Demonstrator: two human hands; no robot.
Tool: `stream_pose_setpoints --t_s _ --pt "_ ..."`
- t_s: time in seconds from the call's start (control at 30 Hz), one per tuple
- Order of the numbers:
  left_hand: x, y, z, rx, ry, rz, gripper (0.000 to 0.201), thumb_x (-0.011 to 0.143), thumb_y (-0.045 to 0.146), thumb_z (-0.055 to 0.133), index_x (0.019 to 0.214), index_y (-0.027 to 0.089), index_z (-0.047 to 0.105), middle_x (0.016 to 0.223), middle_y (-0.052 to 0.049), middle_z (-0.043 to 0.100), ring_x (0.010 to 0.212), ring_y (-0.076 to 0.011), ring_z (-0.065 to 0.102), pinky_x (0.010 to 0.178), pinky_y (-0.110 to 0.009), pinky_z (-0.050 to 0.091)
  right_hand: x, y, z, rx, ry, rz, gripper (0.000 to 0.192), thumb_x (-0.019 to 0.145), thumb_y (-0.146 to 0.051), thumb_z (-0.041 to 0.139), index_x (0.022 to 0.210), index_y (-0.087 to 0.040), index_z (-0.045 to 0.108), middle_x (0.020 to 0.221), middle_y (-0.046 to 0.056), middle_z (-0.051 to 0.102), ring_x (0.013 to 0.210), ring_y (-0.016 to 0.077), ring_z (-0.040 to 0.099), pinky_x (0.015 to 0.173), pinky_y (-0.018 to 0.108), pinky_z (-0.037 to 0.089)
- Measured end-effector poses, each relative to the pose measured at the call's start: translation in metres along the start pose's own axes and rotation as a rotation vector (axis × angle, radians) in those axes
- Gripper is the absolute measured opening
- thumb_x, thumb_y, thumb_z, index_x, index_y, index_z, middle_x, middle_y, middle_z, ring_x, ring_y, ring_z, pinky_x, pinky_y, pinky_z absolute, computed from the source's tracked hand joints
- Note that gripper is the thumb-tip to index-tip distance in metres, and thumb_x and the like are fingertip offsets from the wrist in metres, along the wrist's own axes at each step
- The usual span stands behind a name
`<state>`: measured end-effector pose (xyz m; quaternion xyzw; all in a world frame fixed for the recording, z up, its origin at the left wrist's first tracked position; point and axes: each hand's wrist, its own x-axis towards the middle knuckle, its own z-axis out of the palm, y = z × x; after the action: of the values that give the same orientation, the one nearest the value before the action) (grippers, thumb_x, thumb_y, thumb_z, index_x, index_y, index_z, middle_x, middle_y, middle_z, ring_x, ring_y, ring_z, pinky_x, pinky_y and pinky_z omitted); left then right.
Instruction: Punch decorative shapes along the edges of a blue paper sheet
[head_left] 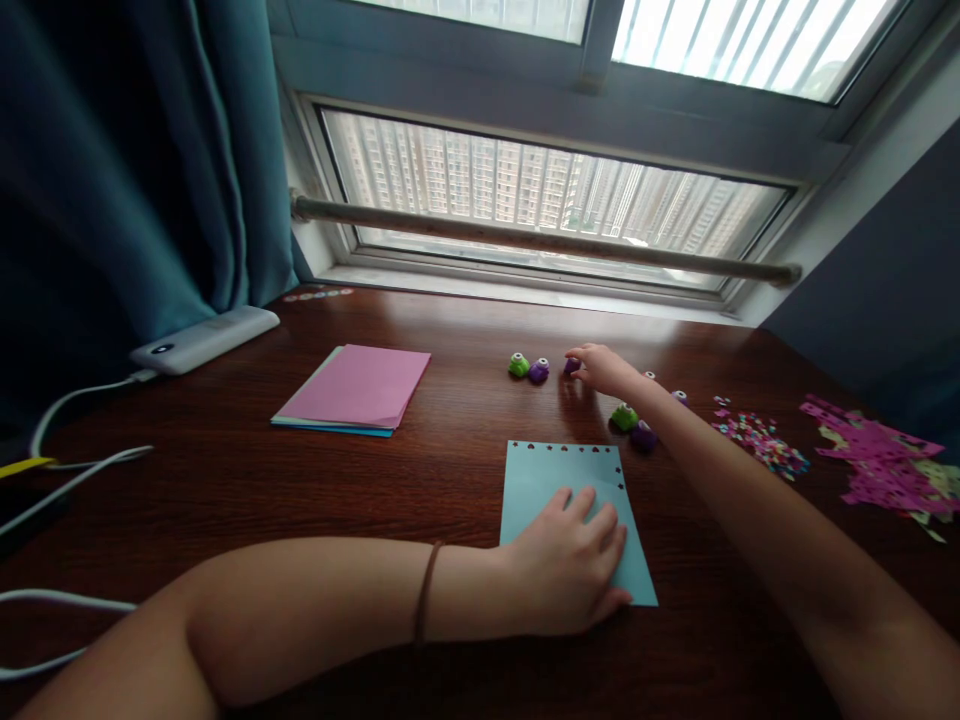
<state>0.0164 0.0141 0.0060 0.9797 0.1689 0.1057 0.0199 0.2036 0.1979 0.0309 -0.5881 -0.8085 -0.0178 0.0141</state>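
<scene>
Pale blue sheet (559,480), edge-punched, lies under flat left hand (574,570); right hand (600,368) fingers a purple punch (571,366).

Paper stack (352,390) left of punches (529,368)

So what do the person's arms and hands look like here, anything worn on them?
Both arms are bare, with no sleeves in view. The left hand has a thin brown band, like a hair tie, round its wrist. The right hand shows no band. No gloves or rings can be made out on either hand.
</scene>
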Motion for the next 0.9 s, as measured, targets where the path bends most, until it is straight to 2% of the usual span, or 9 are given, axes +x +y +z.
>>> stream_pose_setpoints --t_s 0.1,0.23,0.33,0.43,0.47,0.53,0.67,0.8,0.9 --pt "0.0 0.0 0.001 -0.004 -0.002 0.002 0.051 0.089 0.047 0.036 0.121 0.008 0.045 0.112 -0.014 0.048 0.108 -0.0337 0.043 0.088 -0.046 0.04 -0.001 0.0 0.003 0.047 0.014 -0.002 0.023 0.089 -0.029 0.053 0.107 -0.015 0.058 0.107 0.007 0.06 0.094 0.0188 0.058 0.083 0.039 0.046" --pt "0.001 0.0 0.0 -0.009 -0.004 -0.011 0.05 0.089 0.046 0.037 0.122 0.01 0.044 0.113 -0.014 0.049 0.109 -0.0336 0.042 0.089 -0.046 0.039 -0.015 -0.005 -0.007 0.113 0.099 0.012 0.013 0.085 -0.018 0.056 0.096 -0.016 0.063 0.098 0.009 0.064 0.091 0.021 0.061 0.08 0.034 0.046" --pt "0.002 0.001 -0.003 -0.024 -0.006 -0.022 0.048 0.088 0.046 0.04 0.121 0.011 0.045 0.112 -0.013 0.05 0.109 -0.0325 0.043 0.089 -0.045 0.039 -0.041 -0.012 -0.023 0.198 0.196 0.006 0.018 0.083 -0.015 0.057 0.099 -0.017 0.064 0.1 0.009 0.065 0.09 0.0224 0.062 0.079 0.032 0.046" --pt "0.003 0.001 -0.006 -0.049 -0.009 -0.047 0.046 0.086 0.047 0.044 0.117 0.013 0.048 0.112 -0.013 0.05 0.11 -0.0316 0.044 0.09 -0.044 0.039 -0.084 -0.018 -0.033 0.33 0.26 -0.036 0.02 0.087 -0.024 0.054 0.105 -0.019 0.061 0.1 0.005 0.066 0.084 0.0166 0.064 0.076 0.027 0.049" --pt "0.003 0.0 -0.007 -0.059 -0.008 -0.06 0.046 0.085 0.048 0.046 0.114 0.013 0.05 0.113 -0.013 0.05 0.11 -0.0314 0.044 0.09 -0.044 0.039 -0.1 -0.02 -0.033 0.408 0.273 -0.057 0.021 0.088 -0.027 0.053 0.106 -0.019 0.061 0.099 0.004 0.067 0.083 0.0153 0.064 0.073 0.025 0.051" --pt "0.005 -0.003 -0.006 -0.081 0.005 -0.086 0.045 0.084 0.049 0.048 0.11 0.013 0.052 0.117 -0.014 0.049 0.114 -0.031 0.043 0.094 -0.044 0.037 -0.133 -0.021 -0.029 0.828 0.314 -0.071 0.023 0.08 -0.032 0.063 0.099 -0.019 0.064 0.094 0.004 0.069 0.084 0.0186 0.065 0.075 0.029 0.053" --pt "0.01 -0.015 -0.001 -0.142 0.056 -0.137 0.051 0.084 0.048 0.048 0.115 0.008 0.049 0.131 -0.018 0.042 0.128 -0.0295 0.03 0.107 -0.041 0.025 -0.179 -0.017 -0.01 1.315 0.189 0.133 0.026 0.07 -0.032 0.073 0.094 -0.022 0.067 0.097 0.004 0.069 0.09 0.0215 0.065 0.083 0.033 0.052" --pt "0.013 -0.025 0.003 -0.18 0.049 -0.196 0.074 0.082 0.056 0.046 0.134 0.005 0.031 0.145 -0.018 0.023 0.136 -0.0283 0.011 0.111 -0.044 0.016 -0.194 -0.015 0.007 1.631 0.088 0.28 0.031 0.073 -0.035 0.071 0.1 -0.02 0.066 0.099 0.007 0.069 0.089 0.0228 0.065 0.083 0.037 0.052" --pt "0.016 -0.029 0.004 -0.195 -0.004 -0.232 0.087 0.078 0.061 0.048 0.139 0.005 0.022 0.148 -0.016 0.013 0.137 -0.027 0.004 0.111 -0.045 0.014 -0.195 -0.013 0.014 1.788 0.098 0.301 0.031 0.075 -0.035 0.07 0.101 -0.02 0.066 0.101 0.007 0.068 0.088 0.0215 0.066 0.083 0.038 0.052"
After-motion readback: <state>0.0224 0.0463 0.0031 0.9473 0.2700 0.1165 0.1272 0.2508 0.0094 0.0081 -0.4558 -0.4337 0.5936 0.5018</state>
